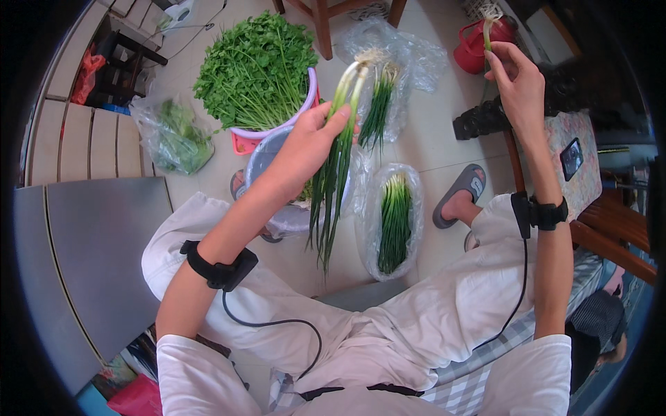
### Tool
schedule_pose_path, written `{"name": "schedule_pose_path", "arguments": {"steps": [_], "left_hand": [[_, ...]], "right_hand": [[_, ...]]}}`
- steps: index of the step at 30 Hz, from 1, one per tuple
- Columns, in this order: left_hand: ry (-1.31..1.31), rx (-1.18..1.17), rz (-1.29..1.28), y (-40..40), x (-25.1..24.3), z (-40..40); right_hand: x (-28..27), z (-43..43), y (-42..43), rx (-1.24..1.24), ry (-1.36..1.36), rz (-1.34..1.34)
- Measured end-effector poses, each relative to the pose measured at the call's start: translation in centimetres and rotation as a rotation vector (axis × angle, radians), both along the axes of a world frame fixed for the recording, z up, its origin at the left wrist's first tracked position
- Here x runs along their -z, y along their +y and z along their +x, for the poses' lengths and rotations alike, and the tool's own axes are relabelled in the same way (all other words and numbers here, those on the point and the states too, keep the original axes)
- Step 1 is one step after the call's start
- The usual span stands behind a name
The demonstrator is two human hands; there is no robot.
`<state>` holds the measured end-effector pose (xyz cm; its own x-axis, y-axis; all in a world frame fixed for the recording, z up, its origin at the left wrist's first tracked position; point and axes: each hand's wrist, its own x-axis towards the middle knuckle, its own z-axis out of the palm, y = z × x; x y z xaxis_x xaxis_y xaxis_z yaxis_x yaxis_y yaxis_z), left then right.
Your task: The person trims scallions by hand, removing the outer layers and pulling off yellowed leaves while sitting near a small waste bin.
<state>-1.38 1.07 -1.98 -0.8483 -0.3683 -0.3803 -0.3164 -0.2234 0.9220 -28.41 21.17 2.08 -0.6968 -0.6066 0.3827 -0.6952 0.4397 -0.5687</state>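
My left hand grips a few spring onions with their white, rooted ends pointing away and their green leaves trailing back. Below the leaves stands a bin lined with a plastic bag, with some trimmings in it. Raised at the far right, my right hand pinches a single spring onion, roots upward. On the floor between my feet, a bunch of spring onions lies on clear plastic. Farther off, another bunch of spring onions rests on a plastic bag.
A lilac-rimmed basin heaped with leafy green herbs stands beyond the bin. Left of it lies a plastic bag of greens. Wooden stool legs and a red kettle-like vessel are at the back. A phone lies at right.
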Motion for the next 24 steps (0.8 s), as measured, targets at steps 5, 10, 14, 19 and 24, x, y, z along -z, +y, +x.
{"name": "schedule_pose_path", "arguments": {"steps": [5,10,14,19,24], "left_hand": [[0.012,-0.039,0.0,-0.9,-0.6,-0.5],[0.029,-0.08,0.012,-1.7,-1.2,-0.3],[0.058,-0.119,0.066,-2.0,-1.8,-0.3],[0.105,-0.105,-0.016,-2.9,-2.2,0.6],[0.16,-0.06,-0.01,-2.4,-3.1,0.5]], "right_hand": [[0.4,0.1,-0.8,-0.026,-0.026,-0.242],[4.2,0.8,-3.0,-0.085,-0.228,-0.284],[9.5,2.4,-3.4,-0.099,-0.45,-0.148],[18.6,6.0,-3.6,-0.038,-0.84,-0.08],[20.1,1.0,-5.7,-0.113,-0.724,0.002]]}}
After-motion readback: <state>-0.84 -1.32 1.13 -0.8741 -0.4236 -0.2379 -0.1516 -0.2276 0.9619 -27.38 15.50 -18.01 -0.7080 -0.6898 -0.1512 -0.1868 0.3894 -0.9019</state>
